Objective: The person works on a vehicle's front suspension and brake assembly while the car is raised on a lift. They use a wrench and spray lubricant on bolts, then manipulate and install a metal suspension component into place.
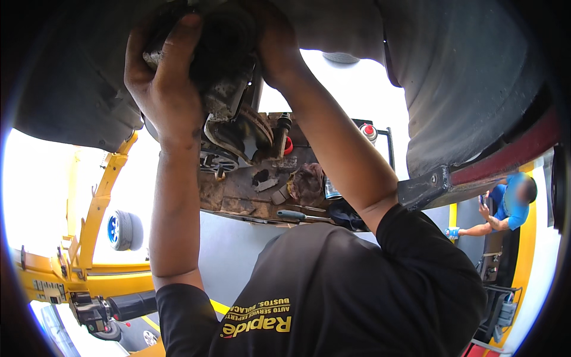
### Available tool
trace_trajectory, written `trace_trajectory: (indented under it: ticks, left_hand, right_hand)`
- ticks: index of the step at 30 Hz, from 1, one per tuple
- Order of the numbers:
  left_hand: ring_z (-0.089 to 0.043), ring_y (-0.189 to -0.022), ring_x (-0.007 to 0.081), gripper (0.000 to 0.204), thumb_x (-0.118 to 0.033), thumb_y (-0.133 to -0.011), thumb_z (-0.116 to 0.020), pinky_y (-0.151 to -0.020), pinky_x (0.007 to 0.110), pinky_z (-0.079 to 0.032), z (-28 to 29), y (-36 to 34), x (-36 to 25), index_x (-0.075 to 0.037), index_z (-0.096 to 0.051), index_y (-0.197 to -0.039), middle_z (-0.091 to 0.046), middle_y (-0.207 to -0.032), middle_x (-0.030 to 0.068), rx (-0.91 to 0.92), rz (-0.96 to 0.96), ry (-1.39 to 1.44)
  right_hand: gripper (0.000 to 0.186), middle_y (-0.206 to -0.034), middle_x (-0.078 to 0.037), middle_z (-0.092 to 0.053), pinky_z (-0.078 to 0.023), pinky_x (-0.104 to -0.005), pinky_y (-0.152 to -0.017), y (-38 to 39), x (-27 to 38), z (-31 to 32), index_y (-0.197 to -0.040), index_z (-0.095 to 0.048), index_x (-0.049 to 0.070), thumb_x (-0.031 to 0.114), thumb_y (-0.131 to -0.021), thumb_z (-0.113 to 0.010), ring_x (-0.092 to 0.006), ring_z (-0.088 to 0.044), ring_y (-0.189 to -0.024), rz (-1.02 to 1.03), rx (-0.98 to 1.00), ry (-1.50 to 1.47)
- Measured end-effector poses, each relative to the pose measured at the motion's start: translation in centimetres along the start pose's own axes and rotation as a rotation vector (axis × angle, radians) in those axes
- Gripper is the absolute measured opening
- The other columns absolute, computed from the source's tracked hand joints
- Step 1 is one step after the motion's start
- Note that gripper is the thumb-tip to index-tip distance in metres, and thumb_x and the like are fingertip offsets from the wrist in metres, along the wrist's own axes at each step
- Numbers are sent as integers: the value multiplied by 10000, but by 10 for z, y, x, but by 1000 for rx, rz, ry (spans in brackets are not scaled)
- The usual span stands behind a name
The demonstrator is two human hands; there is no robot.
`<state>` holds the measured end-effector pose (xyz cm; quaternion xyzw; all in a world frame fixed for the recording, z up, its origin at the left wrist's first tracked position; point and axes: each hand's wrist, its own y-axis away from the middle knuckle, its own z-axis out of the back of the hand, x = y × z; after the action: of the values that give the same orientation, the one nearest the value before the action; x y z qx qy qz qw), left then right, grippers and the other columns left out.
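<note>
Both my arms reach up into a vehicle's wheel arch. My left hand (163, 86) is closed around the left side of a dark, grimy metal assembly (225, 98), its thumb pointing up. On the opposite side of that assembly, my right hand (275, 44) lies against it, its fingers lost in deep shadow. The exact kind of part is too dark to make out. Just below it hangs a curved, worn metal piece (241, 134). The dark arch liner (464, 77) surrounds both hands.
Below stands a stained worktable (229, 196) carrying a crumpled rag (306, 184), a screwdriver (291, 215) and a red-capped can (369, 131). A yellow lift post (101, 208) rises at left, near a tyre (122, 230). Far right, a person in blue (511, 205) sits holding a phone.
</note>
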<state>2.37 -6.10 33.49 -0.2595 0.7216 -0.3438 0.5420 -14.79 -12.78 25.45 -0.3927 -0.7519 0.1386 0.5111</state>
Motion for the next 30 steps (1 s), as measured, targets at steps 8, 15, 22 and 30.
trace_trajectory:
  ticks: [8, 15, 22, 30]
  left_hand:
    - [-667, -979, 190, 394, -156, -796, -769, -891, 339, -524, -13, -8, -11, -18, -693, -1157, -712, -1067, 83, 540, -361, -202]
    - [-659, -883, 154, 294, -151, -824, -752, -836, 301, -515, -15, 6, -22, 12, -702, -1063, -716, -957, 76, 240, -120, 34]
    - [-681, -971, 305, 312, -267, -834, -774, -913, 415, -543, -34, -8, -17, -25, -712, -1020, -709, -1042, 131, 678, -684, -365]
    - [-716, -926, 149, 186, -81, -893, -749, -755, 317, -600, -10, -24, 0, -4, -761, -1063, -752, -1091, 90, 414, -1219, -555]
  right_hand:
    - [336, -1040, -49, -689, -551, -305, -884, 7, -11, 13, -1309, -602, 71, 268, -1041, -554, -181, -675, -955, 36, -38, -19]
    - [344, -1058, -54, -686, -550, -314, -891, -14, -14, 20, -1313, -602, 72, 277, -1042, -548, -186, -673, -971, 27, 7, 29]
    - [351, -1076, -59, -683, -550, -323, -898, 7, 6, 50, -1317, -602, 73, 286, -1043, -542, -192, -670, -988, 76, -13, -12]
    - [360, -1097, -65, -680, -549, -333, -906, -16, 14, 45, -1321, -602, 75, 296, -1045, -536, -198, -667, -1007, 166, -46, 47]
